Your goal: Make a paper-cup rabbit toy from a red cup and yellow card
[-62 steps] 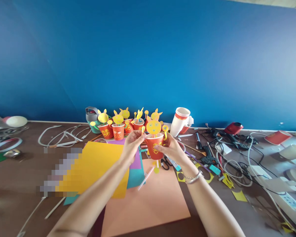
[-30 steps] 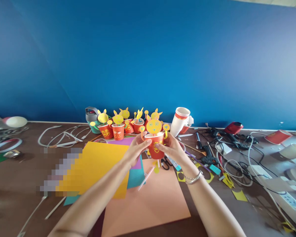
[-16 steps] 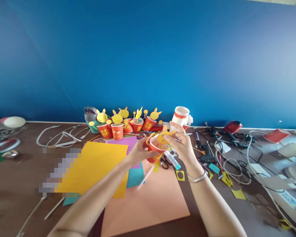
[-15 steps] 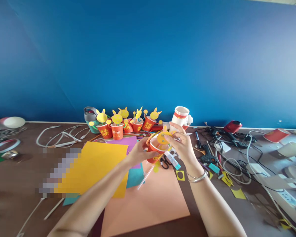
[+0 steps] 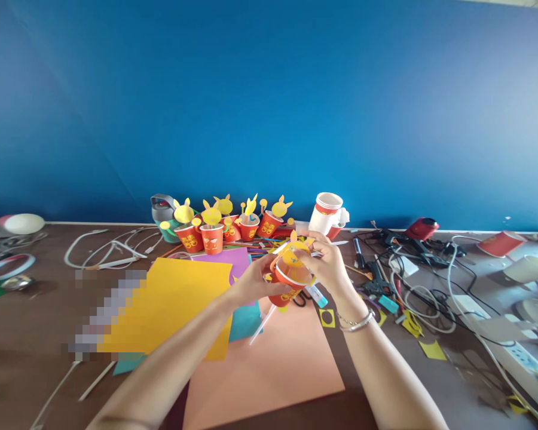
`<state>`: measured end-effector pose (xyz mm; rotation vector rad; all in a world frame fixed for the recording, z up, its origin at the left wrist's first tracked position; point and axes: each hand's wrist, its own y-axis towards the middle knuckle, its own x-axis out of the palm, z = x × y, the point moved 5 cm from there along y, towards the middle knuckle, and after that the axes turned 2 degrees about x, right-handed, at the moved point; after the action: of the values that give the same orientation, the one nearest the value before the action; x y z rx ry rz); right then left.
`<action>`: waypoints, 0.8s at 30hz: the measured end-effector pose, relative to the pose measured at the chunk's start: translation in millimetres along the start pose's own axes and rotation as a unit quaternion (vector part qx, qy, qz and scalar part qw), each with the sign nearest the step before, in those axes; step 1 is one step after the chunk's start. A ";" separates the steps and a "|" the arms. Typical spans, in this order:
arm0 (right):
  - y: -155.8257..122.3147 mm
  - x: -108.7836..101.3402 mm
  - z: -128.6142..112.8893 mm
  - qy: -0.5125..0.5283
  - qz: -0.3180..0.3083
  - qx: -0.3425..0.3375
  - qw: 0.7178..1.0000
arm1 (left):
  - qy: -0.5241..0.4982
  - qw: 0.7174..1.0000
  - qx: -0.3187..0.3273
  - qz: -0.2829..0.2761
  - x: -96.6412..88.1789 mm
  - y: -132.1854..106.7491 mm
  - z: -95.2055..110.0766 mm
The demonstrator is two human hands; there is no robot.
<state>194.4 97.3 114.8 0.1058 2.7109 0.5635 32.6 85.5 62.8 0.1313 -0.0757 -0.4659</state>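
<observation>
A red paper cup [image 5: 287, 291] is gripped by my left hand [image 5: 254, 280], fingers round its side, with the mouth tilted toward me. A drinking straw [image 5: 262, 325] sticks out below the cup. At the far rim, my right hand [image 5: 329, 260] pinches a yellow paper animal head [image 5: 293, 255] with pointed ears and a drawn face. Several similar red cups with yellow heads, such as this finished-looking cup [image 5: 213, 239], stand in a group at the back. Below the cup lie scissors [image 5: 302, 297], partly hidden, and a glue stick or tube [image 5: 317, 295].
Yellow paper [image 5: 165, 304] and a peach sheet [image 5: 269, 382] lie in front. Stacked paper cups [image 5: 326, 214] stand behind my right hand. To the right are a glue gun [image 5: 377, 278], tangled cables, paper scraps [image 5: 433, 350] and a power strip [image 5: 517, 355].
The cup has turned and tilted toward me, showing more of its inside. The yellow head, still pinched in my right hand, now stands more upright at the rim.
</observation>
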 end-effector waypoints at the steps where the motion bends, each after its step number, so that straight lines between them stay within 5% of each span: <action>1: 0.0 0.3 -0.3 -0.006 0.000 -0.003 1.000 | -0.002 1.000 -0.001 -0.005 0.8 -0.3 -0.8; 15: 0.2 -8.7 -4.8 0.045 -0.019 0.016 0.999 | -0.131 0.990 -0.041 0.030 -1.6 0.9 2.3; 21: 2.6 -16.3 9.4 0.029 0.033 0.043 0.998 | -0.181 0.967 -0.010 0.181 -21.5 2.9 6.1; 24: 1.5 1.2 17.6 -0.077 -0.091 0.026 0.993 | -0.197 0.949 0.008 0.248 -32.1 2.6 8.8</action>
<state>199.8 105.3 100.0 -0.0821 2.5525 0.4123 4.3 101.4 70.5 0.0291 -0.4940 0.0185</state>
